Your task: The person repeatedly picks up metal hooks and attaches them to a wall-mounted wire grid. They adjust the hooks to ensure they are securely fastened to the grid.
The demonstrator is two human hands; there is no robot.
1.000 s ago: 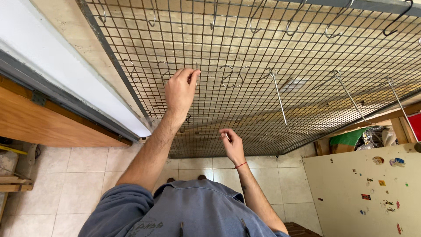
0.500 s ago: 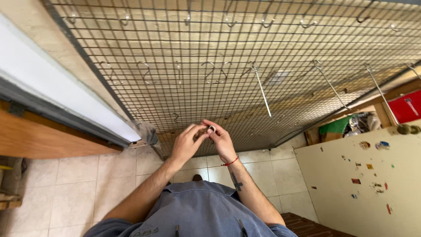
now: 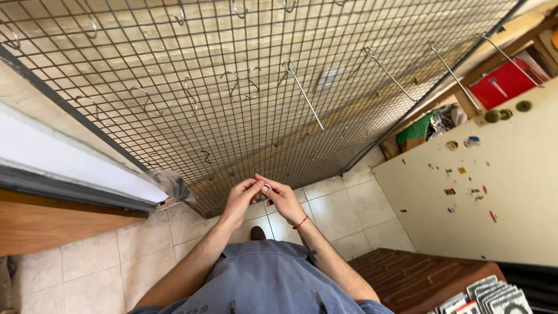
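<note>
My left hand [image 3: 239,197] and my right hand [image 3: 283,199] meet in front of my chest, fingertips pinched together on a small pale metal piece [image 3: 267,187]; its shape is too small to make out. A red string circles my right wrist [image 3: 300,222]. Just beyond the hands stands a large wire grid panel [image 3: 349,110] against the wall, carrying several curved hooks [image 3: 233,87] and long straight pegs [image 3: 306,99]. Neither hand touches the grid.
A white ledge over a wooden counter [image 3: 52,224] runs along the left. On the right are a cream cabinet face with small magnets [image 3: 500,197], a red box [image 3: 503,84], a dark wooden surface [image 3: 418,273] and several cards [image 3: 488,298]. Tiled floor lies below.
My left hand came down off the grid and joined my right hand; both now pinch the small metal piece. The view has tipped slightly.
</note>
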